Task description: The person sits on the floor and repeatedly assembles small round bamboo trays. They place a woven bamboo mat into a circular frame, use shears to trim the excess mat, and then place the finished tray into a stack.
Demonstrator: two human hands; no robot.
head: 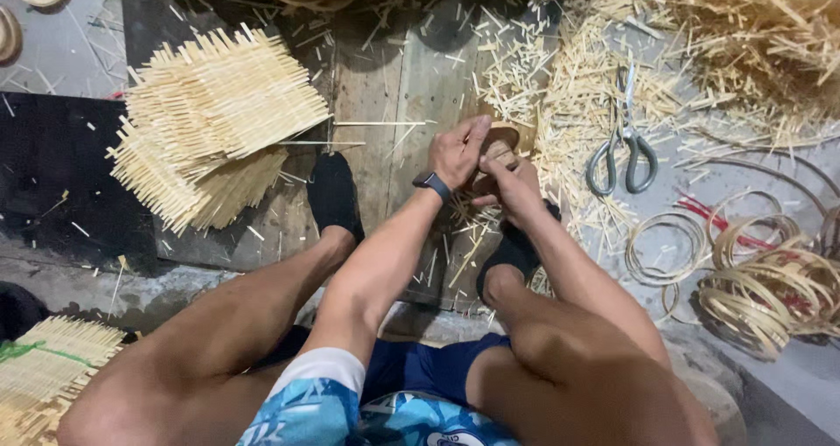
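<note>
Pressing a small round woven bamboo piece (pixel 500 145) down onto the wooden board (pixel 411 78), just ahead of the feet. Left hand (pixel 457 151) curling over its near edge, right hand (pixel 510 182) gripping beside it, fingers closed on it together. Probably best keeping the rim pinned flat and thumbs close. Lying right of the hands, scissors (pixel 623 148) and coiled rings (pixel 770 280); left, stacked woven mats (pixel 214 113). No packages, labels or signs showing.

Both hands (pixel 486 161) gripping small woven piece (pixel 503 140), scissors (pixel 623 140) nearby, bamboo mats (pixel 214 122) left
</note>
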